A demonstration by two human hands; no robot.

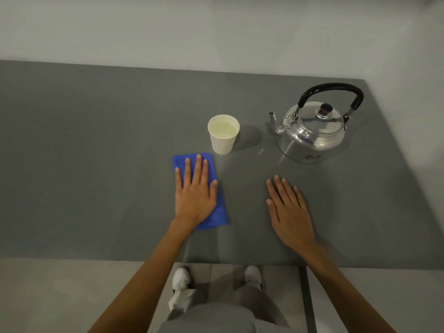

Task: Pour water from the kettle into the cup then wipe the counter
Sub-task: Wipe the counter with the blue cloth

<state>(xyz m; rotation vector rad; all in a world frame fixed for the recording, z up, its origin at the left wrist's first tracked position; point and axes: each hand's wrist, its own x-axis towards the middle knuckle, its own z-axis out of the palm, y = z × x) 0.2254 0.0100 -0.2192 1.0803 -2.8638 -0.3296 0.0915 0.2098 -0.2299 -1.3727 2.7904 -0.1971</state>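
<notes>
A white paper cup [223,140] holding water stands upright near the middle of the grey counter [96,152]. To its right sits a shiny metal kettle [312,138] with a black handle, its spout pointing left toward the cup. A folded blue cloth [219,212] lies flat just in front of the cup. My left hand [195,193] presses flat on the cloth with fingers spread, covering most of it. My right hand [288,207] rests flat on the bare counter in front of the kettle, holding nothing.
A pale wall [216,32] runs along the counter's back edge and right side. The counter's front edge [96,259] is close to my body, with the floor and my white shoes [181,278] below it.
</notes>
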